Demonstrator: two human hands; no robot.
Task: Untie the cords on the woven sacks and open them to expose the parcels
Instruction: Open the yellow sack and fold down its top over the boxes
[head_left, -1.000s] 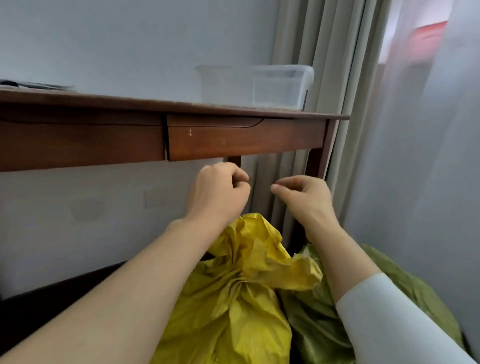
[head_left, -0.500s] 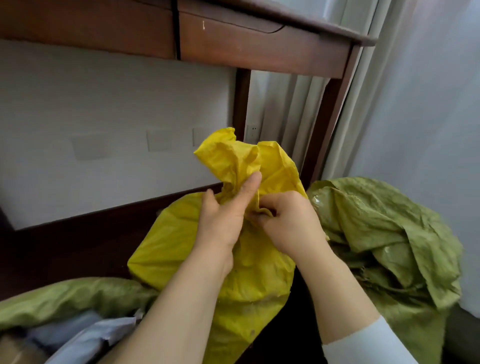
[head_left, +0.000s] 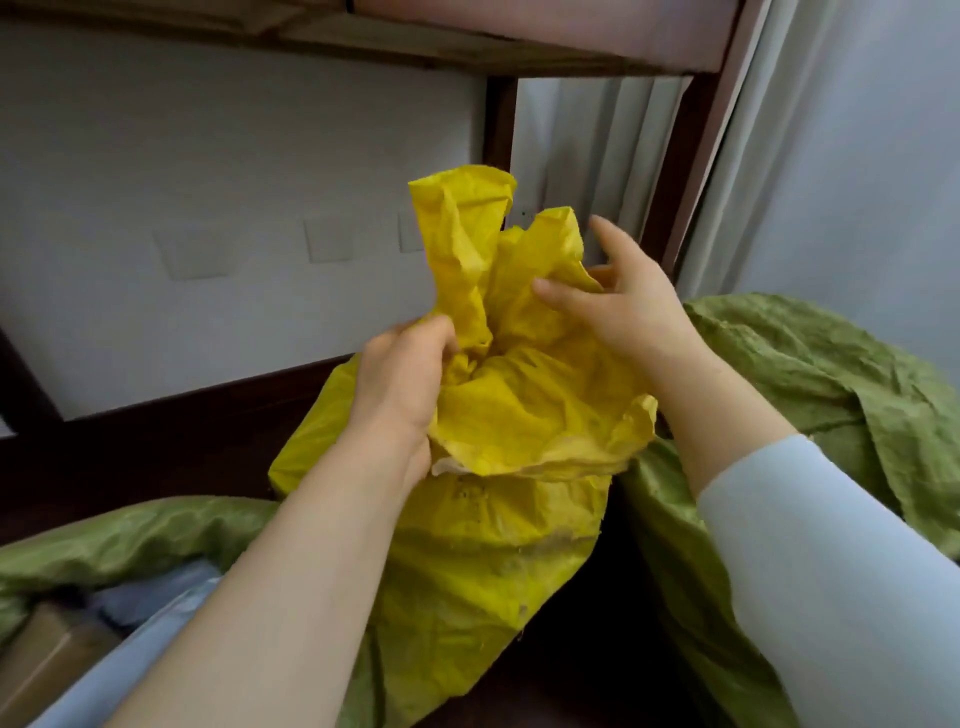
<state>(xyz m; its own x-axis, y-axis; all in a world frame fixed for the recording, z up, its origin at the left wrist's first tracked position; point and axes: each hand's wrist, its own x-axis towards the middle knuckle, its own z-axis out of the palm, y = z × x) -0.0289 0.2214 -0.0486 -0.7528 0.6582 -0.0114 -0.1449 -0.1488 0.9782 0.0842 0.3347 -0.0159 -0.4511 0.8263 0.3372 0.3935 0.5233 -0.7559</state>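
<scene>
**Right hand (head_left: 618, 312) lets go; crinkled yellow woven plastic sack (head_left: 467, 545) loosens at neck**

Half a second ago both hands were pinched together on the bunched neck. Now the right hand is off it, fingers spread wide against the flared top flap. The left hand (head_left: 405, 379) grips the gathered neck fabric, fingers curled round it. No cord shows, so it is likely off or hidden in folds; spreading the mouth looks next.

Nearest, lower left, an open olive-green woven sack (head_left: 130, 525) shows a grey plastic mailer (head_left: 156, 597) and a brown cardboard box (head_left: 41, 654). The yellow sack stands upright mid-frame between the green ones, its mouth crumpled and no parcels exposed yet. To its right lies a second rumpled green woven sack (head_left: 831, 389). Beyond are a dark wooden desk (head_left: 519, 36), white wall (head_left: 234, 156) and pale curtain (head_left: 831, 156).
</scene>
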